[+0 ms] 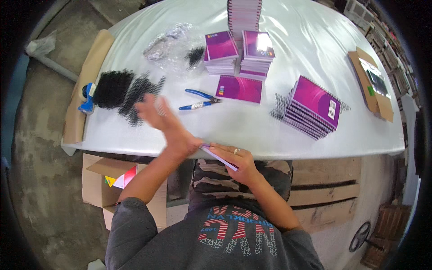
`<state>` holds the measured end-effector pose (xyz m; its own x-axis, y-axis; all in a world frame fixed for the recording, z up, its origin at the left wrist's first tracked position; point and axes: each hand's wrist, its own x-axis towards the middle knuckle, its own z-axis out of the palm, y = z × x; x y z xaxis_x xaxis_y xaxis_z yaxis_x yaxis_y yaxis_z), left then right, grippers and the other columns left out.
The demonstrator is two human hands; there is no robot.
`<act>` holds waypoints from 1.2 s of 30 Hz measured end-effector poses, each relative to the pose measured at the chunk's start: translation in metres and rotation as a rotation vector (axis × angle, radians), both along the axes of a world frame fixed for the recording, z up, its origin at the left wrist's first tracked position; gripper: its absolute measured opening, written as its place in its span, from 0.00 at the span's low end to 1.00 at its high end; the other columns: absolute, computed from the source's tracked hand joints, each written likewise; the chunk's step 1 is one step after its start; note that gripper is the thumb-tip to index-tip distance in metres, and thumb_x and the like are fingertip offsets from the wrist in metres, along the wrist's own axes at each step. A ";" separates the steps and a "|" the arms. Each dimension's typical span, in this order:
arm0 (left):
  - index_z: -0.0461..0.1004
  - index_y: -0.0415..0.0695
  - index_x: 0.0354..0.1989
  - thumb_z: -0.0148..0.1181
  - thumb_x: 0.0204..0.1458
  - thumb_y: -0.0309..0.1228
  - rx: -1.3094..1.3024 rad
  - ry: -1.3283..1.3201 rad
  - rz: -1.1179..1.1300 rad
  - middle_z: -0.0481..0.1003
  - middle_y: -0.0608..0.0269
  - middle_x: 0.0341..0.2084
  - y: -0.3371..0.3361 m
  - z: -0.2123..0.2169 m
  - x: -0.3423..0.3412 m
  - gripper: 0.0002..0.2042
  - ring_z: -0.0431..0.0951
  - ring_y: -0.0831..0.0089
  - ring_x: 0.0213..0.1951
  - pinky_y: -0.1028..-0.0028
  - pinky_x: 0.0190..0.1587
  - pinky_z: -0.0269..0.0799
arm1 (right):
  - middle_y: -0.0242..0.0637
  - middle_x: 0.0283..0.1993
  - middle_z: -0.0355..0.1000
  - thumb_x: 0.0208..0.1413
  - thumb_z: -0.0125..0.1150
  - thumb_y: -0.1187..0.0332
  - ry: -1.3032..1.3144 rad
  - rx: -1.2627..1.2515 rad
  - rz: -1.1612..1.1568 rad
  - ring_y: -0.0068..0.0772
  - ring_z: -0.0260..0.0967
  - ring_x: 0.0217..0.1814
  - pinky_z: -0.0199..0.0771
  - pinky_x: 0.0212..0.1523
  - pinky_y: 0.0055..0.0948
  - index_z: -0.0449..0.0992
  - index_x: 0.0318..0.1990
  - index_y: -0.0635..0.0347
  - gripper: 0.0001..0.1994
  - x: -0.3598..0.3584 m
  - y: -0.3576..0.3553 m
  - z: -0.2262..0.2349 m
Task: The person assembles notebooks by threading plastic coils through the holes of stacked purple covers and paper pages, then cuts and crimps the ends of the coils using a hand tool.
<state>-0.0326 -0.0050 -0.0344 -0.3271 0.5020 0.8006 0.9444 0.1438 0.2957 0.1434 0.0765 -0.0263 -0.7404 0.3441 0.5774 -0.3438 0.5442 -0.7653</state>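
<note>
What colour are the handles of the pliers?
Blue, on the pliers; the head view shows them.

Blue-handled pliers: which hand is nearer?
Left. The left hand is raised just left of the pliers; the right hand holds a notebook at the table's near edge.

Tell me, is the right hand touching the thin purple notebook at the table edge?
Touching. The head view shows the right hand with fingers wrapped over the thin purple notebook, no gap visible.

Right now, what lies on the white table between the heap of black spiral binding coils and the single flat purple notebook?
In the head view, blue-handled pliers lie between the black coils and the flat purple notebook; the blurred left hand reaches just in front.
</note>
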 end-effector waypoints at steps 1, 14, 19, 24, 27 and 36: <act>0.49 0.27 0.60 0.44 0.39 0.71 -0.201 0.113 -0.042 0.38 0.22 0.59 -0.014 0.000 0.010 0.54 0.34 0.30 0.62 0.36 0.58 0.24 | 0.45 0.49 0.71 0.42 0.56 0.83 0.009 0.015 0.014 0.42 0.72 0.48 0.72 0.46 0.32 0.73 0.50 0.57 0.23 0.000 0.000 0.001; 0.53 0.29 0.58 0.40 0.37 0.74 -0.536 0.436 -0.390 0.47 0.18 0.56 -0.044 -0.039 0.039 0.55 0.41 0.28 0.61 0.33 0.56 0.33 | 0.47 0.45 0.73 0.39 0.55 0.83 -0.053 0.050 -0.149 0.44 0.73 0.45 0.72 0.46 0.33 0.73 0.47 0.65 0.22 0.004 0.000 -0.005; 0.42 0.20 0.58 0.30 0.41 0.74 -0.079 0.222 -0.067 0.36 0.21 0.59 0.000 0.035 0.025 0.58 0.36 0.38 0.63 0.40 0.59 0.21 | 0.47 0.45 0.73 0.40 0.57 0.83 0.018 0.110 -0.088 0.44 0.73 0.46 0.72 0.45 0.34 0.73 0.46 0.67 0.20 -0.001 -0.007 -0.006; 0.60 0.29 0.55 0.37 0.42 0.72 -0.377 0.587 -0.416 0.43 0.19 0.58 -0.040 -0.026 0.037 0.51 0.45 0.28 0.60 0.32 0.55 0.31 | 0.47 0.46 0.72 0.42 0.61 0.78 -0.110 -0.032 -0.174 0.45 0.73 0.45 0.73 0.44 0.32 0.72 0.48 0.65 0.20 0.006 0.000 -0.003; 0.58 0.28 0.56 0.38 0.43 0.71 -0.197 0.389 -0.260 0.44 0.25 0.59 -0.015 -0.025 0.020 0.50 0.47 0.28 0.59 0.33 0.56 0.33 | 0.47 0.46 0.73 0.43 0.62 0.76 -0.028 0.058 -0.082 0.45 0.73 0.45 0.72 0.44 0.31 0.71 0.49 0.64 0.21 0.004 -0.003 -0.004; 0.56 0.34 0.59 0.40 0.40 0.72 -0.310 0.473 -0.347 0.52 0.27 0.56 -0.005 -0.002 0.037 0.51 0.46 0.31 0.60 0.38 0.58 0.36 | 0.47 0.48 0.71 0.42 0.61 0.75 -0.117 0.029 -0.098 0.45 0.72 0.46 0.72 0.46 0.34 0.70 0.51 0.62 0.23 0.003 -0.005 -0.014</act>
